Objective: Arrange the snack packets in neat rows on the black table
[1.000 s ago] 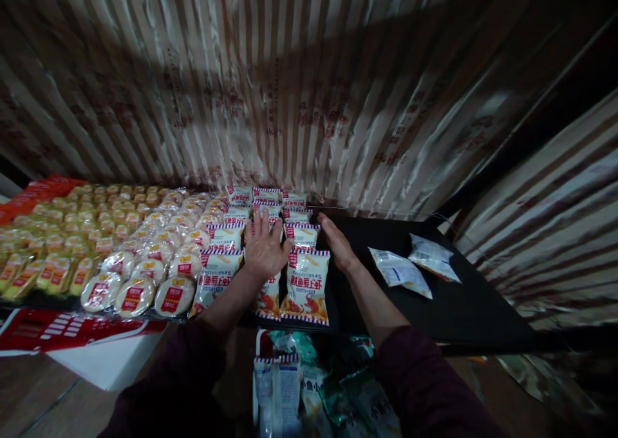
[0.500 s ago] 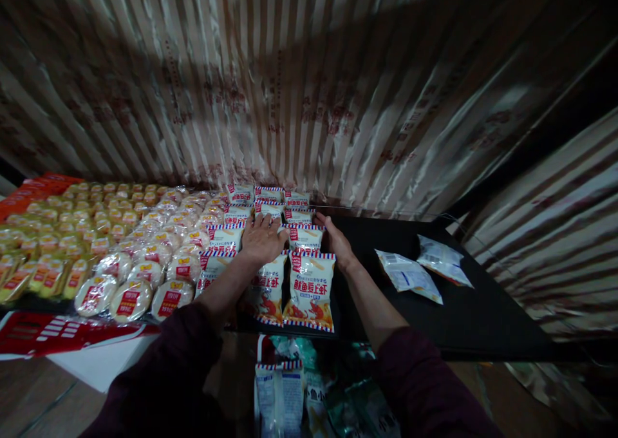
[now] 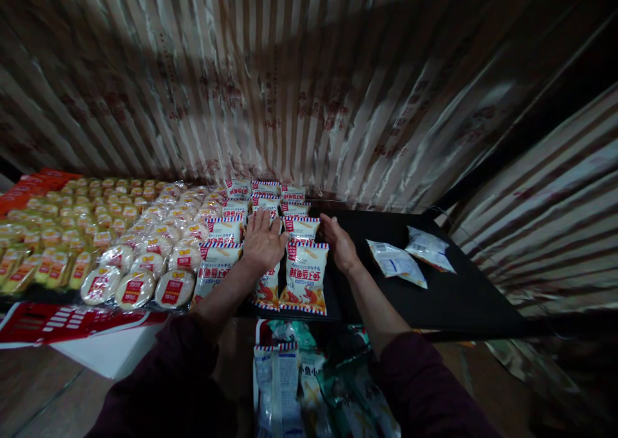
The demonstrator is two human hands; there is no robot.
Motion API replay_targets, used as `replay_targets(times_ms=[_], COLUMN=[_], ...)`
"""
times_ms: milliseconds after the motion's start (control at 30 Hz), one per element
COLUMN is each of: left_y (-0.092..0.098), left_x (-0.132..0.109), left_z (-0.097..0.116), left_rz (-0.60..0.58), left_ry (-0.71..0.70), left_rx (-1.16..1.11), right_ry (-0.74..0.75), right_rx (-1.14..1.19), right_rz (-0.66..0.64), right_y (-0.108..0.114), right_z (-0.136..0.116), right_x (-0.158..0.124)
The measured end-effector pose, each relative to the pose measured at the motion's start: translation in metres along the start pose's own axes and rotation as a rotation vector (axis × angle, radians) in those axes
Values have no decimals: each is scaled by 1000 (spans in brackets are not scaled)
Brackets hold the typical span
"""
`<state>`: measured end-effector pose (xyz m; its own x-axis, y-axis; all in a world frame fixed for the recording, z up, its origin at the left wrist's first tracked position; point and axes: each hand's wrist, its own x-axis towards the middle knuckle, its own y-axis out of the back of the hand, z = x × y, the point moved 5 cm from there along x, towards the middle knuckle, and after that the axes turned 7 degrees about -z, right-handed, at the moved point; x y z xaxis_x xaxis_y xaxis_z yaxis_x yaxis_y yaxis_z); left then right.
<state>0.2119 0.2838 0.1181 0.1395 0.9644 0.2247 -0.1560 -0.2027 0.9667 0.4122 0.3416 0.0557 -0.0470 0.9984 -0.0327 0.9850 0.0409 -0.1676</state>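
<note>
White snack bags [image 3: 304, 277] with red and blue striped edges and red lettering stand in overlapping rows on a black surface [image 3: 463, 296]. My left hand [image 3: 264, 241] rests flat over the middle column, fingers spread and pointing away from me, hiding part of the bags beneath. Beside the right column, my right hand [image 3: 341, 241] is held on edge with its fingers stretched out and its palm towards the bags. A narrow dark gap shows between that palm and the nearest bag. Neither hand grips anything.
Round wrapped rice crackers [image 3: 132, 290] and yellow wrapped cakes [image 3: 51, 264] fill the left side. Two bags [image 3: 396, 263] lie back-side up on the right. Below the front edge are green packets [image 3: 355, 393] and a striped-edge bag [image 3: 276, 386]. A striped curtain [image 3: 309, 90] hangs behind.
My right hand has drawn slightly away from the right column, and its fingers are straighter. My left hand still lies over the middle bags. The view has shifted a little.
</note>
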Motion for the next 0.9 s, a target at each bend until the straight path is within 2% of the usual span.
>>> replay_targets(times_ms=[133,267,400,500,667,800,900], left_y=[5,10,0,-11,-19,-23,-25], left_x=[-29,-64,-100,-119,-130,-127,-125], left_z=[16,32,42,42,36,35,34], left_rz=[81,165,168,163,176,182,187], left_ry=[-74,-120,-86,-65,-38,-30,-26], left_rx=[-28,-60,-77,-74,-52,-52,-54], right_ry=[96,225,329,322,240,227,192], right_rx=[-55,-169,-427,-574,-618,-630,-619], right_rz=[82,188,274,278,197,113,123], right_y=[8,11,1,-11,-24,-29,-29], right_z=[-3,-9,-13,-6,12,15,14], right_x=[-24,-61,-106,-130,-136,-131,-128])
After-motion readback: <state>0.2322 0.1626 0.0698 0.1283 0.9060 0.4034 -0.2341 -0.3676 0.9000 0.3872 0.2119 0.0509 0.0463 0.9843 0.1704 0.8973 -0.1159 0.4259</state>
